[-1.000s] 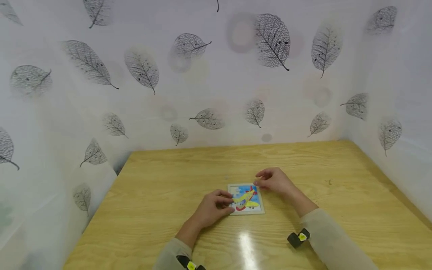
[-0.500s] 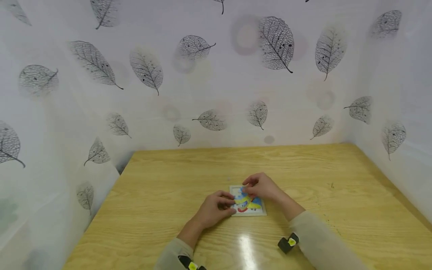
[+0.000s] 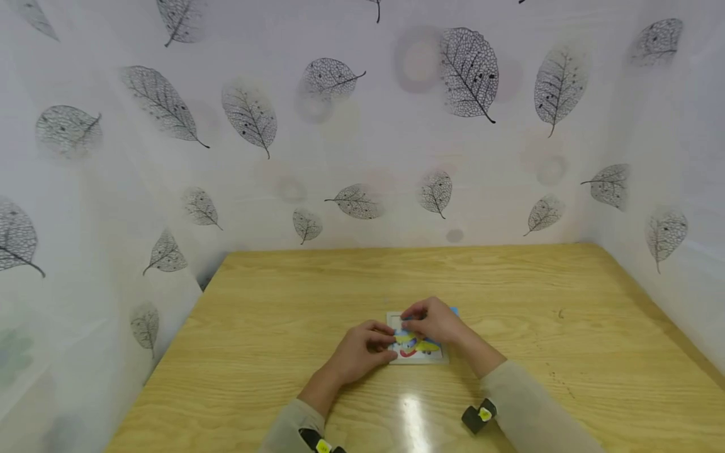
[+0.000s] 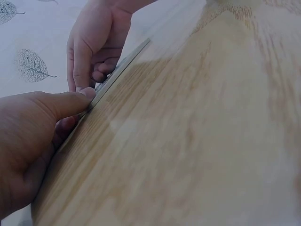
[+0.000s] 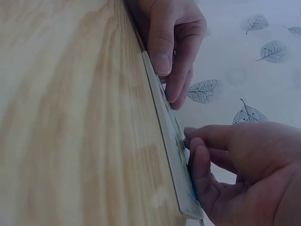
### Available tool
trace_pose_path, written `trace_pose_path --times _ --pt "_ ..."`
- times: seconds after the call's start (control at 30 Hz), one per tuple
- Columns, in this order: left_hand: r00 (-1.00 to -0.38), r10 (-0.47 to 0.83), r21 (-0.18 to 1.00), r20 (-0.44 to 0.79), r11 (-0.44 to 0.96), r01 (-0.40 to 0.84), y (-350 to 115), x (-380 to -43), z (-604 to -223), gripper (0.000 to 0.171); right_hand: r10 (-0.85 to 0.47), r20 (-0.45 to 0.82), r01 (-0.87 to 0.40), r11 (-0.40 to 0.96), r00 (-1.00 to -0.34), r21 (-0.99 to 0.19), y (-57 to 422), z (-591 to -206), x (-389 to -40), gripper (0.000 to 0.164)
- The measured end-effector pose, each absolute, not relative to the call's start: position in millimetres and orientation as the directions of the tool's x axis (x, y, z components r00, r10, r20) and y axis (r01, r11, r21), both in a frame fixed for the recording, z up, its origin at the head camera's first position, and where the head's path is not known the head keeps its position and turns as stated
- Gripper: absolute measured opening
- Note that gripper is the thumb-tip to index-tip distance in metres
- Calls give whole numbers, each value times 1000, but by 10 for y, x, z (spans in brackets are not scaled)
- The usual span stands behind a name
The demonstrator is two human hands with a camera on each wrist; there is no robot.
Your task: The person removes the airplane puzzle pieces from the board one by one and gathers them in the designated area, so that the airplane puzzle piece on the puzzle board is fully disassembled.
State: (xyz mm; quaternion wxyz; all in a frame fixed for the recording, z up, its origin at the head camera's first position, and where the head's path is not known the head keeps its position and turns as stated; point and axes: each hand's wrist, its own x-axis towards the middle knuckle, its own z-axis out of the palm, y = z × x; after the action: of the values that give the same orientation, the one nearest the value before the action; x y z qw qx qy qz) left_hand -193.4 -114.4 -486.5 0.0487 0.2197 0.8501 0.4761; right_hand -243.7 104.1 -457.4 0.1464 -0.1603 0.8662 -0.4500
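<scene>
A small square picture puzzle (image 3: pixel 416 360), with a yellow airplane on blue in a pale frame, lies on the wooden table. My left hand (image 3: pixel 355 352) holds its left edge; in the left wrist view the thumb (image 4: pixel 75 101) lies along the rim. Over the upper part of the puzzle is my right hand (image 3: pixel 438 322), thumb and finger brought together as if pinching a piece. Past that hand's far side sticks out a blue puzzle piece (image 3: pixel 455 310). The right wrist view has the right fingertips (image 5: pixel 200 153) close against the picture; what they grip is mostly hidden.
The wooden table (image 3: pixel 294 296) meets a pale wall covering (image 3: pixel 272 189) with a leaf print at the back and sides. Black wrist cameras (image 3: pixel 478 415) are strapped over both sleeves. A light glare shows on the table before the puzzle.
My right hand has moved left from the puzzle's upper right corner, over the picture. A blue piece now shows beyond the hand. The left hand keeps its hold on the left edge.
</scene>
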Motion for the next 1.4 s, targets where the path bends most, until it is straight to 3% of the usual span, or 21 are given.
trace_pose_path --times 0.43,0.6,0.87,1.4 --pt "-906 415 826 89 477 300 -1133 -1927 -4822 22 -333 -70 -159 611 -940 -775 979 -4559 -2399 10" --pt "-903 417 822 102 476 313 -1135 -1921 -4817 23 -364 -73 -154 556 -929 -817 1010 -4550 -2381 11" --pt "-902 417 823 109 472 317 -1125 -1908 -4826 25 -373 -182 8 423 -910 -906 1106 -4539 -2426 20" --pt "-908 408 830 95 471 298 -1122 -1924 -4842 23 -403 -240 64 404 -883 -912 1231 -4435 -2463 20"
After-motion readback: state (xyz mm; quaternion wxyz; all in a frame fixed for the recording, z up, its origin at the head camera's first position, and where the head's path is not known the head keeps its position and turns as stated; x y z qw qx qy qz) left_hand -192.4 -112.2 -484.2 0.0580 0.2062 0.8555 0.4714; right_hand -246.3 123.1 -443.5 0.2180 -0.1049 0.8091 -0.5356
